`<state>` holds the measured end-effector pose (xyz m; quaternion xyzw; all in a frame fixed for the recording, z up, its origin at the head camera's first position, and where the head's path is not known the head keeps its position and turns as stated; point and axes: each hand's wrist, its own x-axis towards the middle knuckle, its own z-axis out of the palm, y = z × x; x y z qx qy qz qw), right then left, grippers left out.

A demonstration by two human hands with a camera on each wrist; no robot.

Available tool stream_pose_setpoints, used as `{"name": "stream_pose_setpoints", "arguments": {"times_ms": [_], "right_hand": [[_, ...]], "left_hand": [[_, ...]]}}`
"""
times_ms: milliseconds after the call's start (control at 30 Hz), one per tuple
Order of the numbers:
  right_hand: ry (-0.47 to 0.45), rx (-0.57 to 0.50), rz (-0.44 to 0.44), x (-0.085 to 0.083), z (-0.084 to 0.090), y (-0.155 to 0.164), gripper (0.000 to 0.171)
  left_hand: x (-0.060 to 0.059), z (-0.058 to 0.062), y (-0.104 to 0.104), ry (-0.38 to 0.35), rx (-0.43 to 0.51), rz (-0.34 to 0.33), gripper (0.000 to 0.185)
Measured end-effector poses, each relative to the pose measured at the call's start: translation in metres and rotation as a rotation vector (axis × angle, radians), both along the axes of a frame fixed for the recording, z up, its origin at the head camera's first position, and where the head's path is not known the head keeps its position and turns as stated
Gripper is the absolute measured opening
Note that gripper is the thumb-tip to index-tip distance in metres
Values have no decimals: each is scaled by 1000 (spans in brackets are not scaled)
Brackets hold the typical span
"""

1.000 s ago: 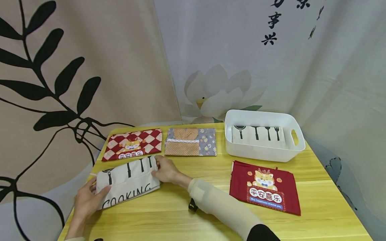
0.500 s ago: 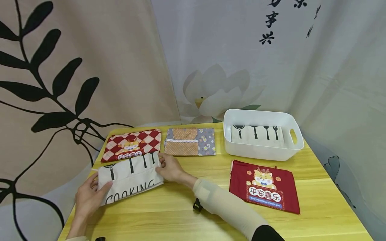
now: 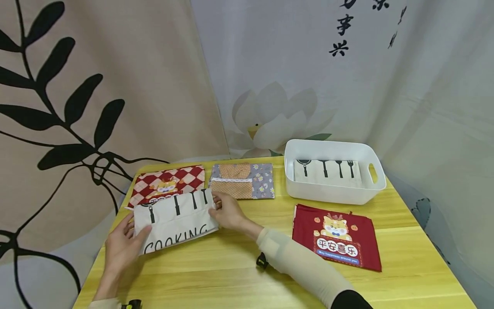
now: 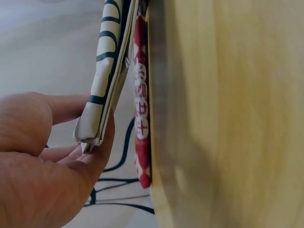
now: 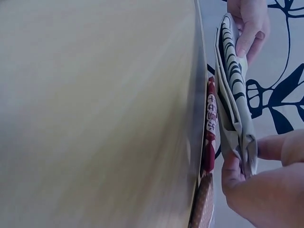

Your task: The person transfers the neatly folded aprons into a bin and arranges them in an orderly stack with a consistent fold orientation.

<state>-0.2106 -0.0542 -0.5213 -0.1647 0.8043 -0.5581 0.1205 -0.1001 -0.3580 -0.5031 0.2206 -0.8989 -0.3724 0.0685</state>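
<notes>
1. While it is lifted clear of the yellow wooden table [image 3: 247, 274], the folded cream cloth printed with black utensils and the word COOKING [image 3: 175, 219] hangs between both hands over the table's near left part.
2. The left hand [image 3: 124, 244] pinches the cloth's left end, thumb on top and fingers underneath; the left wrist view shows the folded edge caught between thumb and fingers [image 4: 102, 142].
3. The right hand [image 3: 228, 211] pinches the cloth's right end; the right wrist view shows its fingers [image 5: 237, 171] closed on the layered edge, with a gap between cloth and table.
4. Just beyond the held cloth, the folded red-and-white checked cloth with a cartoon animal [image 3: 167, 183] lies flat at the far left, its near edge hidden behind the cream one.
5. To its right, the folded grey floral cloth with an orange dotted panel [image 3: 244, 180] lies near the right hand's fingertips.
6. At the far right stands the white plastic basket with a handle slot [image 3: 333, 195], and a second folded cream cloth with black utensil prints [image 3: 327, 172] lies inside it.
7. Near of the basket, the folded dark red cloth with a cartoon animal and Chinese characters [image 3: 337, 242] lies flat, well apart from both hands.
</notes>
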Motion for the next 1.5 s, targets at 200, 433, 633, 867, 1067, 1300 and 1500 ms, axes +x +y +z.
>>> {"name": "stream_pose_setpoints", "arguments": {"times_ms": [200,433,633,867,1067,1300,1500], "right_hand": [[23,-21,-20,0,4,14,69],[62,-25,-45,-4,6,31,67],[90,-45,-67,-6,10,47,64],[95,-54,-114,-8,15,66,60],[93,-67,-144,-9,19,78,63],[126,-64,-162,-10,29,90,60],[114,-60,-183,-10,40,101,59]], "left_hand": [[-3,3,11,67,-8,-35,83],[-11,7,22,126,5,-51,78],[-21,13,37,205,10,-73,72],[-33,18,55,255,23,-114,71],[-41,23,65,256,60,-145,71],[-47,28,75,252,48,-173,73],[-57,30,82,300,44,-196,70]]}}
